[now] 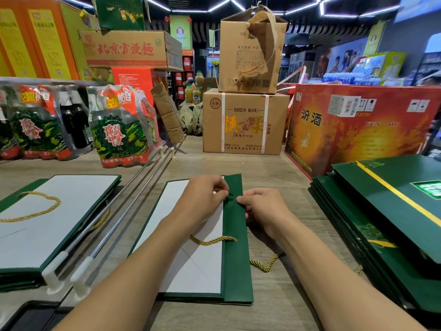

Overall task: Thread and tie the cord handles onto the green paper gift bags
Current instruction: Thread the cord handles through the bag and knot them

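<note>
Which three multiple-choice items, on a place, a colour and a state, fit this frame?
1. The middle bag lies on which side of the metal rods? A left; B right; C across them.
2. The cord is: A red; B white; C gold.
3. The left hand: A pinches the cord; B lies flat on the table; C lifts a box.
Key: B, the rods run to the left of the bag; C, the twisted cord shows gold against the bag's white inside; A, its fingertips close on the cord at the bag's folded green edge.
</note>
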### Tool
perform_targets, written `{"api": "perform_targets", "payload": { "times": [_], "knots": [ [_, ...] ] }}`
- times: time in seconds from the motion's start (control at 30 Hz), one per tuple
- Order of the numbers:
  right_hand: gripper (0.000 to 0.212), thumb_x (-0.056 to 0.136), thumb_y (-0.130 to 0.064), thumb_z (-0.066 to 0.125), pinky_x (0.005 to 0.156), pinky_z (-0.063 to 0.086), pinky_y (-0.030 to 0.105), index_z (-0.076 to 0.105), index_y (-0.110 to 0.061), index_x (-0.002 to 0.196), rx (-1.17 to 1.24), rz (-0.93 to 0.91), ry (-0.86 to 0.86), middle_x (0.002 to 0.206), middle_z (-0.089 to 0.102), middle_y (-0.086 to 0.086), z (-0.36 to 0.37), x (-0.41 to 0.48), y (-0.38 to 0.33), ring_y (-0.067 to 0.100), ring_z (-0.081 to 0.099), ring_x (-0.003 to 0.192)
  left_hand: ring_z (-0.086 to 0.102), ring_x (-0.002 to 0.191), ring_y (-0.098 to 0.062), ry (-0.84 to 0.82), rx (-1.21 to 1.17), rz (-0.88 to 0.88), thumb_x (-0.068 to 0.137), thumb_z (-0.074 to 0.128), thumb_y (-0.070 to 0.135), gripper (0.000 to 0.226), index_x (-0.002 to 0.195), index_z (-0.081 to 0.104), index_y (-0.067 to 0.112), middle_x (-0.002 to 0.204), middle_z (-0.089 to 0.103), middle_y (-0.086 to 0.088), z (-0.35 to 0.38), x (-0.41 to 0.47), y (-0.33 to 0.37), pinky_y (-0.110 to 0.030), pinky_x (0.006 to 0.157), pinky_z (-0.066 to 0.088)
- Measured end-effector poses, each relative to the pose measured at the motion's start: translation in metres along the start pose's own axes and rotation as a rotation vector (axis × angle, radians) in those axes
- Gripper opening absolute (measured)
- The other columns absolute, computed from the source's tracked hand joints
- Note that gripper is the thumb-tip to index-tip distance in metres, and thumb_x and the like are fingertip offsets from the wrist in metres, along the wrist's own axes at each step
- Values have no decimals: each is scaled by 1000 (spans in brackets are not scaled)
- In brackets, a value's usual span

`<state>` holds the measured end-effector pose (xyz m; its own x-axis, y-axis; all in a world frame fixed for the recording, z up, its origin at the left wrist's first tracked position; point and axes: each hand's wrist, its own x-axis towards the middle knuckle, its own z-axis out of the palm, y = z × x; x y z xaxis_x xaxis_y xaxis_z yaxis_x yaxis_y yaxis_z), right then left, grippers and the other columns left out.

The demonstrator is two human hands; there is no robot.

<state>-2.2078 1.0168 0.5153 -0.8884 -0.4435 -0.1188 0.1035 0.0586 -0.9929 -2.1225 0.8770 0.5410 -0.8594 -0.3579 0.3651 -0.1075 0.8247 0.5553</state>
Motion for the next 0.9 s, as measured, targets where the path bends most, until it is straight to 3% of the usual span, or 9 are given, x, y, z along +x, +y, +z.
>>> {"api": "perform_targets", "payload": {
  "times": [0.1,0.2,0.47,0.73,0.9],
  "knots": [
    [12,95,-2,67,46,48,28,70,5,104,17,8,5,72,69,17,0,2,1,17,57,47,56,79,-1,-2,21,53,96,66,23,9,99,74,23,95,71,9,5,-5,-4,-7,64,36],
    [12,95,-2,67,48,48,29,70,4,104,27,2,-4,67,70,13,0,1,2,17,57,49,60,88,-9,-3,77,86,97,65,22,10,102,74,21,99,72,5,7,-7,-6,-20,74,44],
    [7,94,-5,70,50,52,28,73,0,97,-1,-58,6,72,73,14,1,-5,0,18,64,55,62,95,-15,7,135,157,98,64,24,15,109,73,19,103,70,2,9,-10,0,-27,82,50],
    [6,92,-8,73,53,52,26,75,-2,93,-52,-132,-11,66,68,6,-2,-5,1,13,63,54,57,91,-7,38,29,117,95,68,26,10,103,74,23,101,68,6,12,-13,2,-13,72,38],
    [22,99,-8,58,56,53,27,79,-4,94,-56,-166,-42,78,71,20,-4,-8,-5,18,62,62,57,89,-2,36,-113,39,96,67,26,7,101,73,25,98,67,12,12,-14,-1,-4,69,36]
  ]
}}
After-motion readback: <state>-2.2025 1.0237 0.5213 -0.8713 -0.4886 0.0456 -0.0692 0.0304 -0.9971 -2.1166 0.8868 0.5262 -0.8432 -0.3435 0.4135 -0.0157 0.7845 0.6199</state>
